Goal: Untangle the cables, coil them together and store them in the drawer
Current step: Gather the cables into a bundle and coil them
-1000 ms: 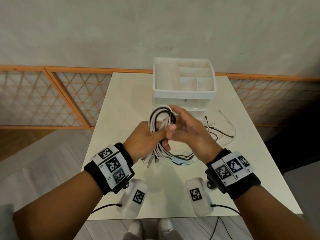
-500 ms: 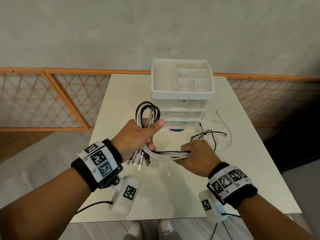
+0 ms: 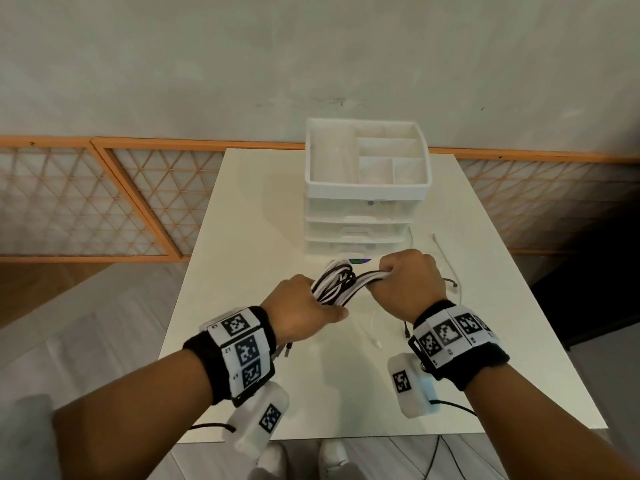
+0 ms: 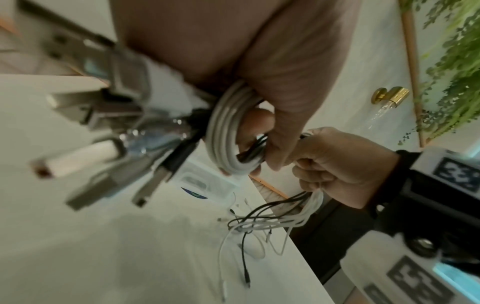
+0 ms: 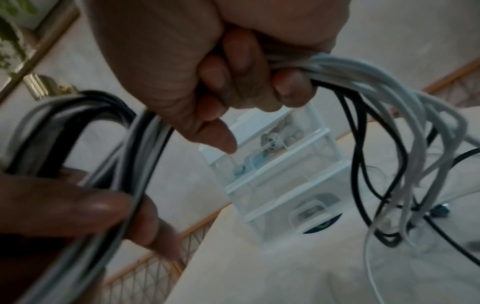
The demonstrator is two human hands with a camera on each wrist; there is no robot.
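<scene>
A bundle of white and black cables (image 3: 337, 282) is partly coiled over the white table (image 3: 249, 237). My left hand (image 3: 301, 311) grips the coil (image 4: 228, 131), and several plug ends (image 4: 98, 115) stick out behind it. My right hand (image 3: 408, 282) is fisted round the same cables (image 5: 345, 72) just right of the coil. Their loose tails (image 5: 405, 185) hang from the fist onto the table (image 4: 259, 226). The white drawer unit (image 3: 360, 220) stands just beyond the hands, its drawers pushed in.
An open compartment tray (image 3: 367, 154) tops the drawer unit. A thin white cable (image 3: 441, 249) lies on the table to the right. A lattice screen with an orange frame (image 3: 104, 202) stands behind the table at the left. My feet show below the near edge.
Both hands have moved right and away from me, toward the drawer unit. My right hand swung up from beside the coil to its far right, carrying the cables over the coil.
</scene>
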